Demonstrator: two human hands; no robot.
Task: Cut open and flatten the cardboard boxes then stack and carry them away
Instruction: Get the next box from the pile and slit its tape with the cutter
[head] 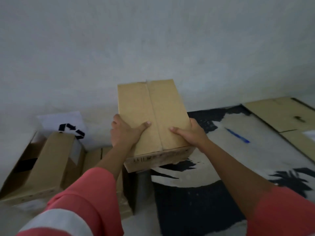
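I hold a closed brown cardboard box in the air in front of me, its taped seam running down the top face. My left hand grips its left side with the thumb on top. My right hand grips the right side the same way. A blue cutter or pen lies on the rug to the right. Flattened cardboard lies on the floor at the far right.
An open cardboard box lies on its side at the left, with another box beside it. A white sheet with a black recycling mark leans on the grey wall. A black and white rug covers the floor.
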